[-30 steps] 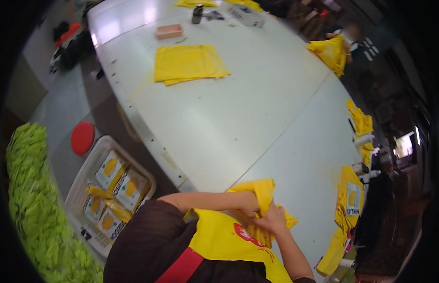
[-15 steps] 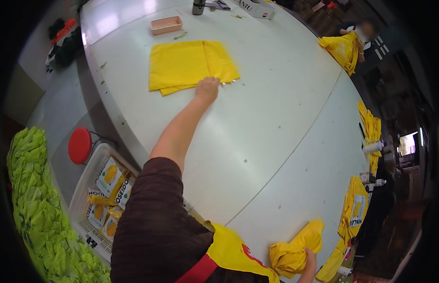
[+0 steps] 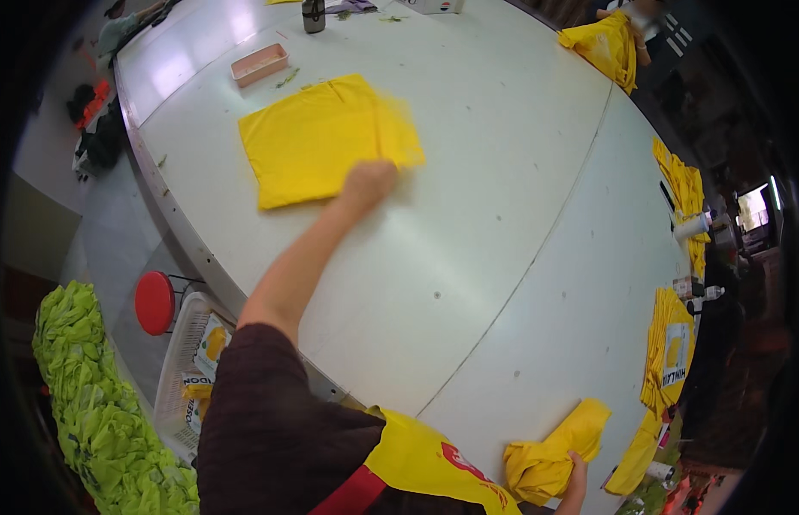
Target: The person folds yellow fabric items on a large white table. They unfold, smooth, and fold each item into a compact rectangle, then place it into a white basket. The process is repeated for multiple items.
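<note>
My left arm stretches across the white table [image 3: 399,300]. My left hand [image 3: 369,182], blurred by motion, is closed on the near edge of a folded yellow sheet [image 3: 309,142]. Whether the sheet is cloth or plastic I cannot tell. Its right side is smeared and seems raised off the table. At the lower right, my right hand [image 3: 576,477] is curled around the side of a loosely rolled yellow bundle [image 3: 550,459], close to my body; some of its fingers are hidden.
A pink tray [image 3: 260,64] and dark bottle [image 3: 314,15] stand beyond the sheet. Yellow packets [image 3: 668,352] pile along the right edge. Left of the table are a red stool [image 3: 155,302], a white basket [image 3: 178,390] and a green heap [image 3: 103,412]. Another person holds yellow material [image 3: 607,47] far right.
The folded sheet has turned and come a little nearer on its left side, with my left hand still at its edge. My right hand stays on the bundle. The whole view has shifted.
</note>
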The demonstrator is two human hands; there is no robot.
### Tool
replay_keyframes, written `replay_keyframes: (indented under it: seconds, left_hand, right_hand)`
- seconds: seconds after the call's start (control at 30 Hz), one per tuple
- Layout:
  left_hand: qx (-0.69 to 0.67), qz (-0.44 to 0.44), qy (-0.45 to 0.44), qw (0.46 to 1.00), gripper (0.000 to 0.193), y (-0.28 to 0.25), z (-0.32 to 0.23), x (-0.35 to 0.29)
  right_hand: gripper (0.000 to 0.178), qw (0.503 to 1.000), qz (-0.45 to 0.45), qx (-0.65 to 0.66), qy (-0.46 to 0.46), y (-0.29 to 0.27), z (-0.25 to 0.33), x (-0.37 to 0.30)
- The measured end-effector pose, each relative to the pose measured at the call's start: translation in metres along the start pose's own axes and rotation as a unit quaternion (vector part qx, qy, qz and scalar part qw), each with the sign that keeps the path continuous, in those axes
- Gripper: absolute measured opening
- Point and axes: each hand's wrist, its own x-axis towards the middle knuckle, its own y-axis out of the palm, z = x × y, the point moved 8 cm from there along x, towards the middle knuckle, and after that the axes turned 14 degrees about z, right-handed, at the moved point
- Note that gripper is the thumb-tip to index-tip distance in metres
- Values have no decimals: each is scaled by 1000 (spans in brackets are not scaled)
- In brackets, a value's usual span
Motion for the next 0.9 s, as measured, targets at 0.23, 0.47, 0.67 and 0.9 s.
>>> replay_keyframes:
  seconds: [0.23, 0.47, 0.67, 0.9]
  left_hand:
    - [-328, 250, 210, 886, 15, 21, -316, -206]
    - [-469, 322, 93, 817, 22, 32, -388, -244]
    - [-335, 256, 66, 904, 20, 32, -392, -221]
    - [-261, 252, 105, 926, 16, 35, -401, -225]
  right_hand:
    - [55, 999, 41, -10, -16, -49, -26, 16]
    - [51, 994, 90, -11, -65, -42, -16, 22]
    - [51, 993, 91, 12, -70, -40, -11, 15]
    - [55, 972, 177, -11, -156, 0, 14, 10]
